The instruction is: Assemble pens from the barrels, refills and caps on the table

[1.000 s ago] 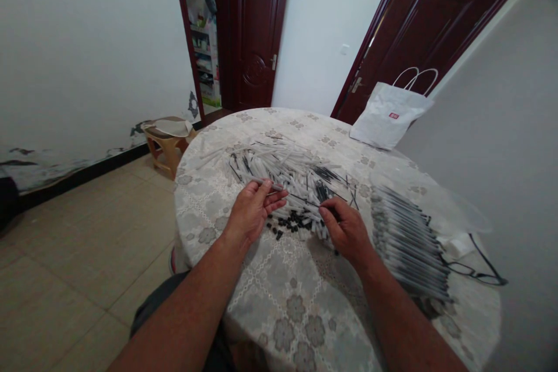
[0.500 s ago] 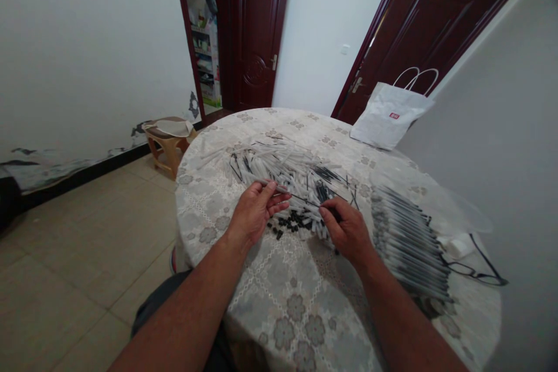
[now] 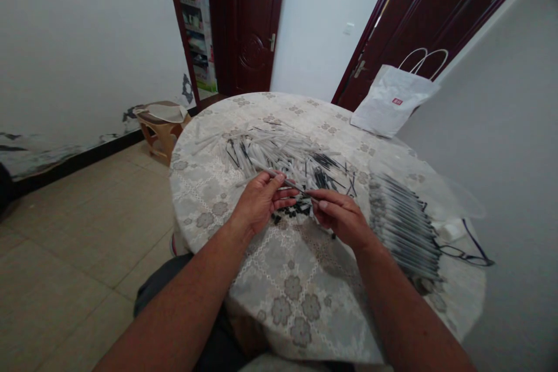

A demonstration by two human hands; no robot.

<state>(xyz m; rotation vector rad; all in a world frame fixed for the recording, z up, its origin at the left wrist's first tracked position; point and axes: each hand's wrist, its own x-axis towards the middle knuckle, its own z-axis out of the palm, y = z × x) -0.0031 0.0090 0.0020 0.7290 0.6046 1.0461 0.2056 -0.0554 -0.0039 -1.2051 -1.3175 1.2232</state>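
My left hand (image 3: 260, 203) is closed round a thin white pen barrel (image 3: 267, 171) that sticks out up and to the left. My right hand (image 3: 339, 216) pinches a thin dark refill (image 3: 300, 189) whose tip reaches the barrel's end between the two hands. Both hands hover just above small black caps (image 3: 293, 212) on the round table (image 3: 300, 290). Behind the hands lies a loose heap of white barrels and black refills (image 3: 283, 157).
A neat row of assembled pens (image 3: 403, 226) lies to the right, with eyeglasses (image 3: 466, 253) and clear plastic beside it. A white paper bag (image 3: 394, 106) leans at the far right edge. A wooden stool (image 3: 160, 125) stands on the floor to the left.
My right hand lifted from the pile with a refill and moved toward my left hand, which raised its barrel. The camera view tilted down slightly.
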